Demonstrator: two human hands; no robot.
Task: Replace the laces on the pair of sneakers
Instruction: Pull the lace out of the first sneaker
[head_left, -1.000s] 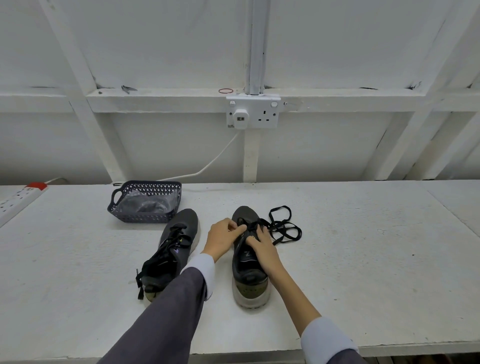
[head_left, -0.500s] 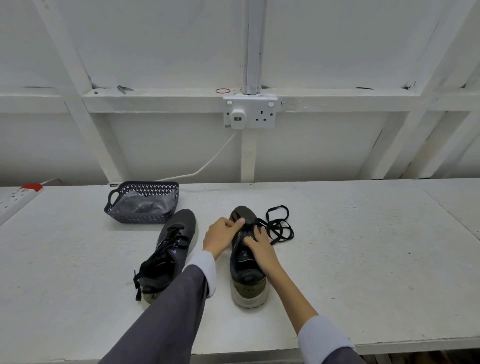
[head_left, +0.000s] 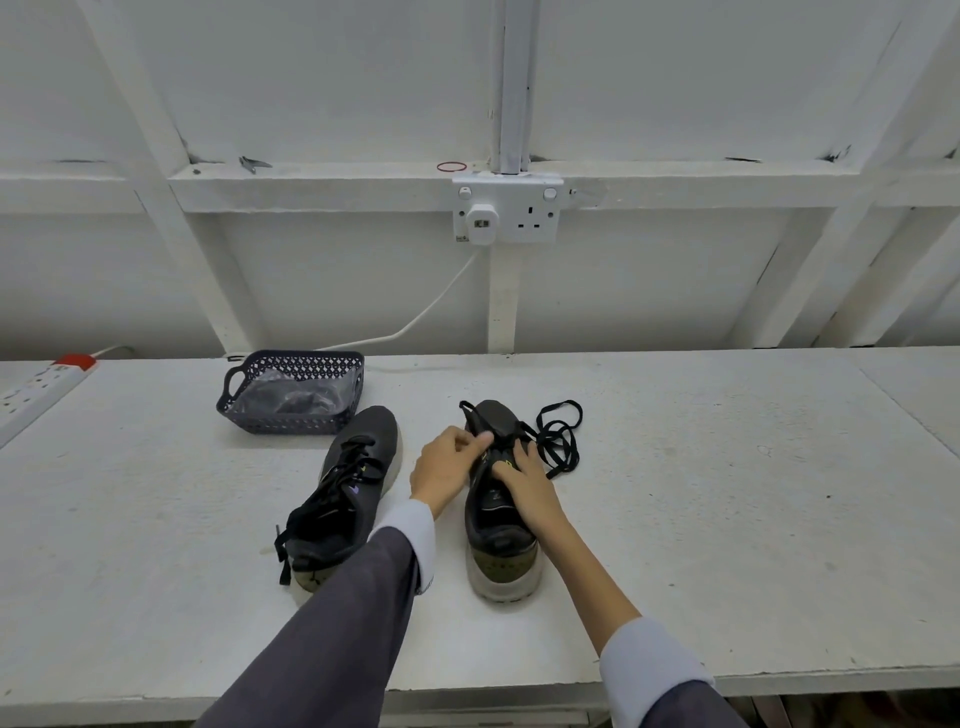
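Two dark sneakers with pale soles stand on the white table, heels toward me. The left sneaker (head_left: 347, 488) is laced with black laces. On the right sneaker (head_left: 500, 540), my left hand (head_left: 444, 467) pinches the black lace (head_left: 558, 441) at the front eyelets, fingers curled. My right hand (head_left: 524, 480) rests on the tongue area with its fingertips pressing at the eyelets. Loose loops of the lace lie on the table to the right of the toe.
A dark plastic basket (head_left: 249, 410) holding a clear plastic bag sits behind the left sneaker. A power strip (head_left: 39, 384) lies at the far left. On the wall behind are a double socket (head_left: 506, 210) and a white cable.
The loose lace loops have drawn in closer to the toe of the right sneaker. My left hand's fingers have shifted slightly at the front eyelets.
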